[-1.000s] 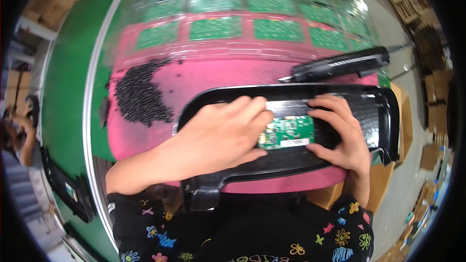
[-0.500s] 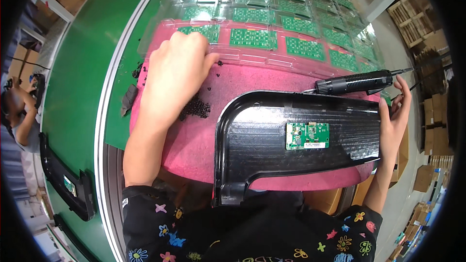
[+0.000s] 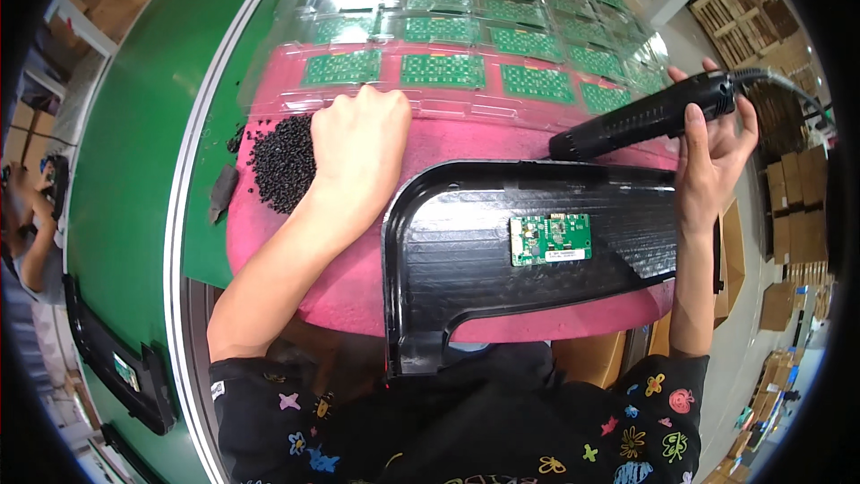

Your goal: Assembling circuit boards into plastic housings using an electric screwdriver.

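My left hand (image 3: 363,139) is curled closed above the pink mat, beside a pile of small black screws (image 3: 279,166). Whatever its fingers hold, if anything, is hidden under the hand. At the right, my right hand (image 3: 714,157) grips the rear end of a black electric screwdriver (image 3: 627,121), thumb in front and fingers behind. The tool slants down to the left, its front end near the far edge of a black plastic housing (image 3: 448,246). Inside this curved housing lies a green circuit board (image 3: 551,240) with a white label.
Clear plastic trays of green boards (image 3: 442,72) cover the far part of the pink mat (image 3: 528,327). A dark grey lump (image 3: 224,193) lies left of the screws. On the green table (image 3: 134,188), another black housing (image 3: 112,354) sits near a person (image 3: 36,224). Cardboard boxes (image 3: 797,206) stand right.
My left hand has moved right, off the screw pile. My right hand has left the housing's right edge and taken hold of the screwdriver, raising its rear end. The view has shifted slightly.
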Available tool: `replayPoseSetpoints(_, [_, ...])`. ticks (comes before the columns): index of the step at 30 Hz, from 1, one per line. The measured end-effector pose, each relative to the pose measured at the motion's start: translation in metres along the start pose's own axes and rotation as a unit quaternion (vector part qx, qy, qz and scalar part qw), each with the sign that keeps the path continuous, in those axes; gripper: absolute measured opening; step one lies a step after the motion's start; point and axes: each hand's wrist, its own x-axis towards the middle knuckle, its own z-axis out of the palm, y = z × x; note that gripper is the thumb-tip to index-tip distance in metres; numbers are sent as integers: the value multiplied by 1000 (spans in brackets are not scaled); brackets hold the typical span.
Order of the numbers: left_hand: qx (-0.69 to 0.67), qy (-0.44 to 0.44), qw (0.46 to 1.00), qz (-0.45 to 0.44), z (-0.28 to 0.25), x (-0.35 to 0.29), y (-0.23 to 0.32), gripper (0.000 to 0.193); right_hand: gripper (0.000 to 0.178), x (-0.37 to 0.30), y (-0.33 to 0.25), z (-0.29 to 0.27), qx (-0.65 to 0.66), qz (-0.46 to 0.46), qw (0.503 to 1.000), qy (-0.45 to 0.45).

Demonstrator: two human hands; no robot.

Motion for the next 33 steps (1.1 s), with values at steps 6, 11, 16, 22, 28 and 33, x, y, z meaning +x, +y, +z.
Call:
replayPoseSetpoints(6, [11, 4, 1000, -16, 6, 1, 0, 6, 47, -10, 2, 38, 239, 306, 919, -64])
replayPoseSetpoints(11, [13, 2, 1000, -23, 3, 1, -1, 11, 45, -8, -7, 41, 351, 326, 878, -2])
replayPoseSetpoints(16, [-33, -1, 998, -46, -2, 1, -9, 15, 38, -7, -22, 40, 405, 273, 872, 22])
replayPoseSetpoints(22, [-240, 60, 969, 22, -33, 7, 0, 14, 35, -5, -47, 29, 485, 213, 848, -17])
replayPoseSetpoints(28, [-472, 55, 845, 247, -32, -11, 34, 13, 31, -11, -65, 28, 545, 141, 823, -73])
replayPoseSetpoints(33, [-546, 50, 797, 253, -31, -14, 44, 13, 31, -20, -64, 24, 539, 134, 827, -87])
